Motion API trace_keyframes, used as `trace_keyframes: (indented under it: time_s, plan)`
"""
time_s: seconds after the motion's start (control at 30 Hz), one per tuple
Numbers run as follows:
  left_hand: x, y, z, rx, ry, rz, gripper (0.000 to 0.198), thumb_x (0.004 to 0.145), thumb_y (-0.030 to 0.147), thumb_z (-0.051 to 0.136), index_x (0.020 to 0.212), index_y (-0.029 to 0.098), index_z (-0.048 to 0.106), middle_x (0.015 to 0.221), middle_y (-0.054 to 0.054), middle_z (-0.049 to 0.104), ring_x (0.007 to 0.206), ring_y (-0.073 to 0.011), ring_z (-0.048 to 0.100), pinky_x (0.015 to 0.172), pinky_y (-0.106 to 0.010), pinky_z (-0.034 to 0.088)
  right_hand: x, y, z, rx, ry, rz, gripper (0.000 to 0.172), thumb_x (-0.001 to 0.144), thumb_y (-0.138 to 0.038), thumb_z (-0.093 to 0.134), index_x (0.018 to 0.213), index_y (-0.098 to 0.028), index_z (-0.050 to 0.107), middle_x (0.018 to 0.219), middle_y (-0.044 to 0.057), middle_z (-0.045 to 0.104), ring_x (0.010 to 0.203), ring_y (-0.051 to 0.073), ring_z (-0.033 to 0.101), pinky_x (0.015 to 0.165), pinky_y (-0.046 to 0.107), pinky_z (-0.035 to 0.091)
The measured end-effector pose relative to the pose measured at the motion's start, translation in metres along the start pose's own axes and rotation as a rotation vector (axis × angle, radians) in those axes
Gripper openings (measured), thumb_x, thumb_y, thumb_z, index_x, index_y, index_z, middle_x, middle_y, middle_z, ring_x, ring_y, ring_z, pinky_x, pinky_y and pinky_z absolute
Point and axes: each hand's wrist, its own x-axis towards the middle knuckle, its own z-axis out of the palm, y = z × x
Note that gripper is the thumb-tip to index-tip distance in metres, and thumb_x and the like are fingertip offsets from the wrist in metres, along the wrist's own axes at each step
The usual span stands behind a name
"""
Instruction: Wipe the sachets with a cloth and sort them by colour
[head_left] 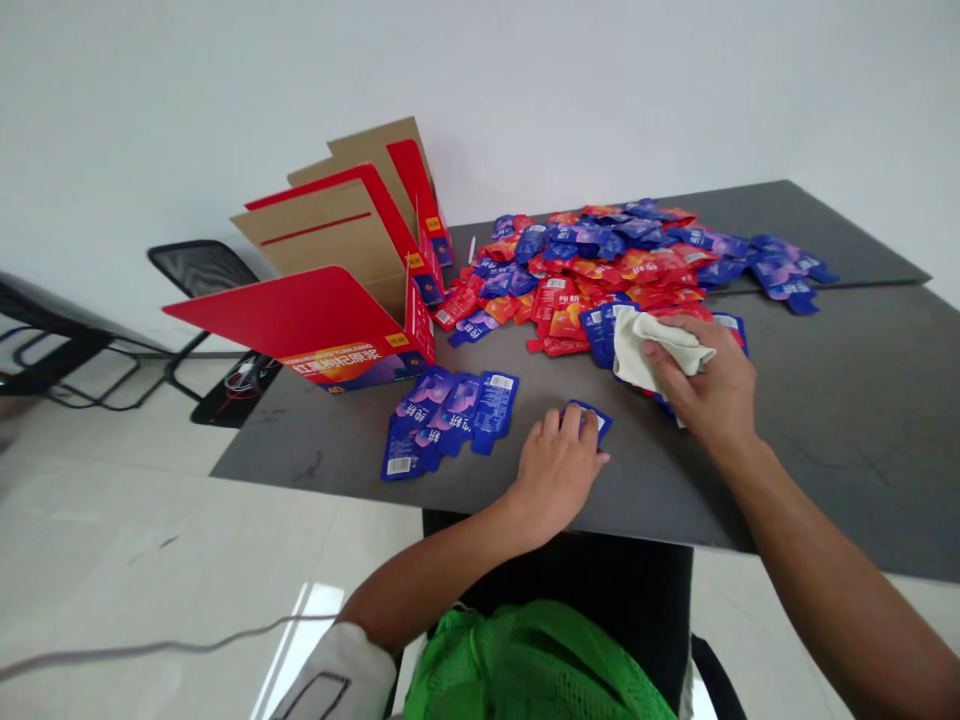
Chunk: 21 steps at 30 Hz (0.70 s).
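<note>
My left hand point(559, 472) rests on the dark grey table top point(840, 400), its fingers over a small blue sachet point(592, 418), most of which they hide. My right hand point(709, 385) grips a crumpled off-white cloth point(656, 350) at the near edge of a large heap of red and blue sachets point(592, 265). The cloth touches blue sachets at the edge of that heap. Several blue sachets point(450, 420) lie overlapping in a loose group left of my left hand, with barcodes showing on some.
An opened cardboard display box point(330, 320) with red printed flaps stands at the table's left, next to the heap. A black mesh chair point(202, 268) and another dark chair point(52, 320) stand beyond the table's left edge. A grey cable crosses the pale floor at lower left.
</note>
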Motion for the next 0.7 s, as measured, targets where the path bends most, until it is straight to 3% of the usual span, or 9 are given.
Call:
trace_keyframes:
  time_s: [0.13, 0.23, 0.43, 0.7]
  plan:
    - [0.007, -0.007, -0.011, 0.083, -0.083, -0.053, 0.035, 0.105, 0.02, 0.053, 0.139, 0.012, 0.055, 0.129, -0.015, 0.064, 0.111, -0.0254, 0.067, 0.089, -0.035, 0.059, 0.0, 0.003, 0.0, 0.033, -0.014, 0.041, 0.041, 0.094, -0.049, 0.069, 0.13, -0.028, 0.068, 0.125, 0.009, 0.074, 0.114, 0.033, 0.07, 0.101, 0.053, 0.055]
    - [0.011, -0.014, -0.021, 0.11, -0.178, -0.118, 0.034, 0.103, 0.006, 0.041, 0.134, 0.007, 0.056, 0.121, -0.017, 0.068, 0.106, -0.0236, 0.073, 0.084, -0.032, 0.061, 0.0, 0.003, -0.001, 0.048, -0.028, 0.061, 0.042, 0.094, -0.05, 0.069, 0.129, -0.028, 0.068, 0.126, 0.01, 0.074, 0.114, 0.033, 0.07, 0.101, 0.055, 0.055]
    - [0.015, -0.034, -0.032, 0.122, -0.192, -0.159, 0.029, 0.103, 0.006, 0.04, 0.125, 0.008, 0.058, 0.105, -0.015, 0.072, 0.093, -0.0257, 0.077, 0.077, -0.035, 0.063, 0.0, 0.003, -0.003, 0.051, -0.027, 0.071, 0.041, 0.094, -0.054, 0.067, 0.127, -0.029, 0.069, 0.121, 0.01, 0.075, 0.108, 0.034, 0.071, 0.095, 0.054, 0.057]
    - [0.01, -0.062, -0.031, 0.171, -0.181, -0.198, 0.027, 0.104, 0.013, 0.042, 0.121, 0.008, 0.062, 0.112, -0.018, 0.069, 0.101, -0.0303, 0.075, 0.078, -0.038, 0.063, 0.0, 0.003, -0.003, 0.041, -0.026, 0.048, 0.041, 0.095, -0.053, 0.067, 0.126, -0.026, 0.069, 0.12, 0.01, 0.075, 0.109, 0.034, 0.071, 0.095, 0.054, 0.057]
